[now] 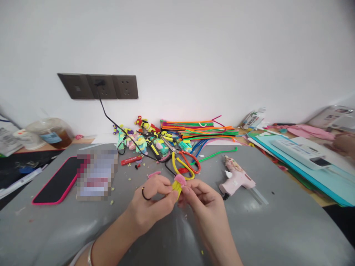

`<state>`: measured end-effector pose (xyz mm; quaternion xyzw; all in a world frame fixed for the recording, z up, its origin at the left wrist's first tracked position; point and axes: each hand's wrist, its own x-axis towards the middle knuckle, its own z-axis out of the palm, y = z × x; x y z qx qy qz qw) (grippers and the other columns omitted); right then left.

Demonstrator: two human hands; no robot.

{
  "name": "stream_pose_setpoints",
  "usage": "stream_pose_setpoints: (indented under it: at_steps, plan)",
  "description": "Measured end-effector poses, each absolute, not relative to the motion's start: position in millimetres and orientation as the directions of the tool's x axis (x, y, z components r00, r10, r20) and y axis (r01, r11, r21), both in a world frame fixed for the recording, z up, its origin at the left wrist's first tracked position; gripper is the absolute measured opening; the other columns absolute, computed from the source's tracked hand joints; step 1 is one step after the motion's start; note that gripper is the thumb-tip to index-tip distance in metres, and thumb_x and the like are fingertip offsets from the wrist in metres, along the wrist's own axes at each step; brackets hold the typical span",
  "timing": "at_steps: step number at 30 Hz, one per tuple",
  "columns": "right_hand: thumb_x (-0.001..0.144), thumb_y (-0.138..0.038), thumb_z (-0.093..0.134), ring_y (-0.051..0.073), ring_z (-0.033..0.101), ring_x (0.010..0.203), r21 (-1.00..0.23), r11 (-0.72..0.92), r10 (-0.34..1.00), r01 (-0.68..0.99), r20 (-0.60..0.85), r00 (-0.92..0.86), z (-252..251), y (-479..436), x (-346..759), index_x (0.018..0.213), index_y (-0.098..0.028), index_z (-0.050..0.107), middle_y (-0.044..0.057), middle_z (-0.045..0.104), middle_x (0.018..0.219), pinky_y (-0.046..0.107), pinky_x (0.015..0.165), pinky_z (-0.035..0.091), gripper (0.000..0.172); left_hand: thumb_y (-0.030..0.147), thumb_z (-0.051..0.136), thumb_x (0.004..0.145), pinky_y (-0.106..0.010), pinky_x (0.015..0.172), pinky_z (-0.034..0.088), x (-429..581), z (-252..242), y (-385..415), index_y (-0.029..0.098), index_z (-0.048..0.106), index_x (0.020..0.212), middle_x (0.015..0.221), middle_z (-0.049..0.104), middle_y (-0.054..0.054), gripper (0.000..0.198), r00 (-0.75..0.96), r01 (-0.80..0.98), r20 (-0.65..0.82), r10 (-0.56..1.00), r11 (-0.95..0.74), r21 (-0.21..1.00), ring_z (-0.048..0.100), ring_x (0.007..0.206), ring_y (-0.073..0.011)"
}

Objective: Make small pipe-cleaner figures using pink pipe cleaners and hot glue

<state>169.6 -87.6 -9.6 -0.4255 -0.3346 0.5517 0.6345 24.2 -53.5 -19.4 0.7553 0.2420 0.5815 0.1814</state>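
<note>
Clock directions are taken from the piece (176,187), a yellow bundle topped with pink, which is gripped between both hands. At its 8 o'clock side it is pinched by the thumb and forefinger of the left hand (151,201); at 4 o'clock it is held by the fingertips of the right hand (206,207), almost meeting the left. Just beyond, at 12, red and yellow loops (173,162) are seen on the grey bench (277,236). A pink glue gun (235,180) is laid at 3, well apart. At 9, a blurred item (98,177) is overlapped with a pink-edged phone (57,184). A red stick (131,160) is placed at 10, a green stem (219,154) at 2. Farther off, small figures (148,126) are heaped at 11, and coloured stems (199,128) are stacked between 12 and 1. On the wall (194,55), at 11, sockets (126,87) are mounted.
</note>
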Motion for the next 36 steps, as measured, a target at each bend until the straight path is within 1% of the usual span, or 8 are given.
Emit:
stream_pose_setpoints:
  at_steps: [3,5,8,13,20,25,31,36]
  plan:
    - [0.071,-0.038,0.086,0.009,0.059,0.046,-0.889,-0.033,0.982,-0.457,-0.113,0.150,-7.8,-90.3,169.2,0.069,-0.016,0.071,0.000,0.071,0.057,0.017,0.048,0.047,0.027,0.018,0.063,0.092,-0.027,0.072,0.061,22.8,-22.2,-51.4,0.023,0.064,0.091,0.077,0.067,0.000,0.006,0.232,0.162,0.795,0.561,-0.828,0.537,0.069,0.077,-0.0150]
    - [0.071,-0.039,0.087,0.008,0.058,0.045,-0.871,-0.073,0.982,-0.486,-0.146,0.116,-5.2,-91.6,169.2,0.072,-0.015,0.072,0.000,0.069,0.057,0.017,0.047,0.046,0.028,0.017,0.063,0.092,-0.028,0.071,0.061,22.9,-20.9,-51.1,0.023,0.064,0.090,0.076,0.068,0.000,0.006,0.241,0.164,0.791,0.563,-0.827,0.538,0.070,0.075,-0.0158]
    - [0.070,-0.040,0.087,0.008,0.057,0.044,-0.848,-0.109,0.985,-0.518,-0.163,0.061,-3.5,-91.6,169.7,0.076,-0.015,0.072,-0.002,0.066,0.055,0.017,0.045,0.045,0.030,0.014,0.062,0.090,-0.025,0.066,0.061,25.0,-14.7,-52.5,0.023,0.062,0.083,0.072,0.068,0.000,0.011,0.242,0.161,0.794,0.557,-0.830,0.534,0.069,0.068,-0.0144]
    - [0.066,-0.045,0.088,0.009,0.055,0.042,-0.827,-0.139,0.988,-0.545,-0.153,-0.020,-4.5,-89.6,169.9,0.071,-0.016,0.070,-0.002,0.063,0.053,0.018,0.042,0.045,0.036,0.008,0.065,0.084,-0.019,0.056,0.058,28.2,-5.4,-56.5,0.021,0.060,0.076,0.074,0.071,0.000,0.016,0.200,0.196,0.774,0.600,-0.799,0.569,0.069,0.059,-0.0118]
    - [0.064,-0.045,0.090,0.007,0.052,0.042,-0.802,-0.145,0.985,-0.579,-0.171,-0.010,-4.3,-90.8,164.1,0.072,-0.015,0.068,-0.004,0.060,0.055,0.017,0.042,0.044,0.038,0.006,0.064,0.084,-0.018,0.055,0.058,27.9,-2.3,-57.6,0.021,0.058,0.076,0.073,0.072,-0.001,0.018,0.224,0.193,0.789,0.571,-0.820,0.539,0.070,0.059,-0.0119]
    - [0.065,-0.047,0.088,0.005,0.048,0.040,-0.787,-0.147,0.985,-0.599,-0.171,-0.018,-4.3,-90.8,160.7,0.070,-0.016,0.064,-0.005,0.057,0.053,0.015,0.041,0.038,0.040,0.005,0.063,0.081,-0.014,0.051,0.055,29.6,-2.7,-57.9,0.021,0.056,0.076,0.073,0.071,0.001,0.019,0.216,0.222,0.798,0.562,-0.824,0.521,0.068,0.056,-0.0095]
    - [0.066,-0.047,0.087,0.005,0.044,0.040,-0.784,-0.147,0.983,-0.604,-0.182,-0.003,-7.1,-89.6,159.4,0.072,-0.016,0.063,-0.006,0.054,0.054,0.015,0.040,0.035,0.039,0.007,0.062,0.086,-0.018,0.053,0.057,28.9,-2.2,-56.7,0.022,0.059,0.080,0.070,0.070,0.001,0.016,0.252,0.251,0.817,0.519,-0.850,0.463,0.069,0.058,-0.0116]
    - [0.067,-0.045,0.086,0.006,0.045,0.044,-0.776,-0.162,0.979,-0.609,-0.202,-0.003,-8.8,-90.4,160.6,0.077,-0.017,0.066,-0.005,0.055,0.060,0.016,0.042,0.036,0.036,0.014,0.064,0.089,-0.026,0.067,0.061,24.2,-12.0,-53.5,0.023,0.064,0.092,0.077,0.072,-0.001,0.010,0.301,0.177,0.802,0.516,-0.857,0.485,0.072,0.070,-0.0158]
